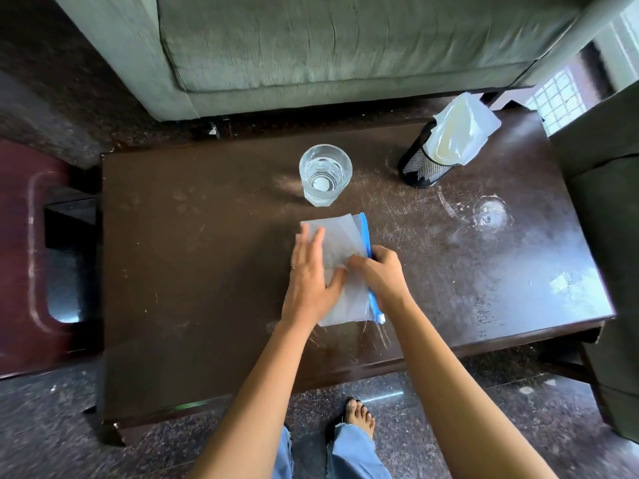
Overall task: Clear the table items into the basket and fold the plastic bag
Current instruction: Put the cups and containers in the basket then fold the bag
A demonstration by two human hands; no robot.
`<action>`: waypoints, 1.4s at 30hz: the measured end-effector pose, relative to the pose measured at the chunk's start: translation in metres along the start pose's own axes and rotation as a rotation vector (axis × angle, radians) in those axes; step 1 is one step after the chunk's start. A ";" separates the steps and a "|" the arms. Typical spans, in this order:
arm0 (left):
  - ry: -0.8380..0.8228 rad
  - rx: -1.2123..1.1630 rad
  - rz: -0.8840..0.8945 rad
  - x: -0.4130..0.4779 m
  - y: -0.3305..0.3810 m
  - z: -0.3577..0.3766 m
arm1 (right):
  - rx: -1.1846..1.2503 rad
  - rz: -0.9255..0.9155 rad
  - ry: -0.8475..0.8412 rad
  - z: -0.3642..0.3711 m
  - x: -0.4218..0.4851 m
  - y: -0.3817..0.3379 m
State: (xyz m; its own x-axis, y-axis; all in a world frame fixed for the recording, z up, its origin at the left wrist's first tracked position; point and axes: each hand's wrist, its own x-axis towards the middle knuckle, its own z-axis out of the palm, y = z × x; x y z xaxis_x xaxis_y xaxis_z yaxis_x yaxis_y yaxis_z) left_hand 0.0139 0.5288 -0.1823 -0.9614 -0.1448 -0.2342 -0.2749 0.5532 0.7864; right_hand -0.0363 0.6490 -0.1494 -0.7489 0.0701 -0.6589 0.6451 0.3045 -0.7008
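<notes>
Your left hand [308, 276] lies flat, fingers spread, on the folded plastic bag [342, 271] at the table [193, 257] centre. Right hand [380, 271] pinches the bag's blue zip edge, fingers closed on it. Glass of water [325, 174] just beyond; mesh basket [423, 165] w/ plastic inside sits far right.

We're looking at a dark wood table [179, 271] with a semi-glossy finish that's pretty scuffed, lots of fine pale scratches and cloudy ring marks on the right. The bag [340, 243] is thin frosted plastic, slightly crinkly, with a shiny blue zip strip. The glass [325, 174] is clear and smooth. The basket [423, 165] is black metal mesh, matt, stuffed with translucent plastic. The sofa [345, 46] is grey-green woven cloth. The floor is polished speckled stone.
</notes>
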 end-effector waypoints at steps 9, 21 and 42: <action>0.037 -0.869 -0.543 -0.018 0.010 -0.092 | 0.224 0.002 -0.307 0.035 -0.030 -0.037; 0.427 -1.054 -0.564 -0.010 -0.046 -0.222 | -0.019 -0.076 -0.470 0.157 -0.049 -0.110; 0.989 -1.207 -0.380 0.025 -0.111 -0.378 | 0.130 -0.081 -0.425 0.345 -0.061 -0.198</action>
State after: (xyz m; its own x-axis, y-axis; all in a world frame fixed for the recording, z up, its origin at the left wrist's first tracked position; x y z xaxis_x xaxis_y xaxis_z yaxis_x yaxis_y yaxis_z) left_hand 0.0142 0.1531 -0.0594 -0.3384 -0.8291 -0.4450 0.1203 -0.5072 0.8534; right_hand -0.0659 0.2573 -0.0650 -0.6871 -0.3534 -0.6348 0.6206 0.1689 -0.7657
